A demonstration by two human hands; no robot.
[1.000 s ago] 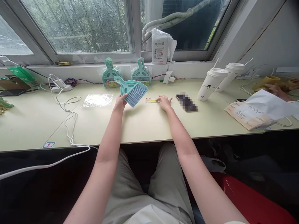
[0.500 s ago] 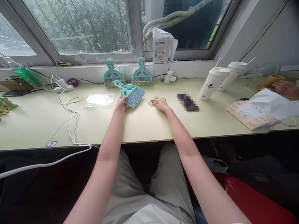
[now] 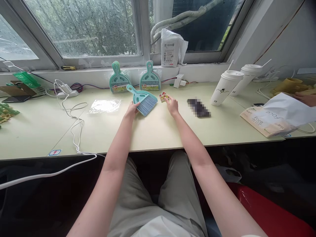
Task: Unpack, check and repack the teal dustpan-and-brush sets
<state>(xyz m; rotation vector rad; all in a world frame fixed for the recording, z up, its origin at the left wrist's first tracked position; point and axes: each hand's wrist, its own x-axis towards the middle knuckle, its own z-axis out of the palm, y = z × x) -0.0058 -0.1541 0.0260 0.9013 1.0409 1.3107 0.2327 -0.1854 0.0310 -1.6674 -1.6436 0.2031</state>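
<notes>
My left hand (image 3: 133, 109) grips a teal dustpan and brush set (image 3: 143, 99) by its lower left side, tilted above the table with the bristles toward the lower right. A small colourful printed card (image 3: 163, 97) is pinched in the fingers of my right hand (image 3: 172, 104), just right of the bristles. Behind them, against the sill, stand more wrapped sets: a stack (image 3: 119, 79) on the left and another one (image 3: 150, 78) beside it. A flat clear plastic bag (image 3: 104, 106) lies left of my left hand.
White cables (image 3: 78, 131) run across the table's left side. A pixelated dark object (image 3: 198, 108) lies right of my right hand. Two lidded cups (image 3: 225, 87) with straws and a paper bag (image 3: 271, 120) stand further right. Another person's hand (image 3: 304, 98) shows at the far right edge.
My right hand has lifted the printed card off the table and turned it upright. My left hand has shifted the dustpan and brush set slightly to the right.
</notes>
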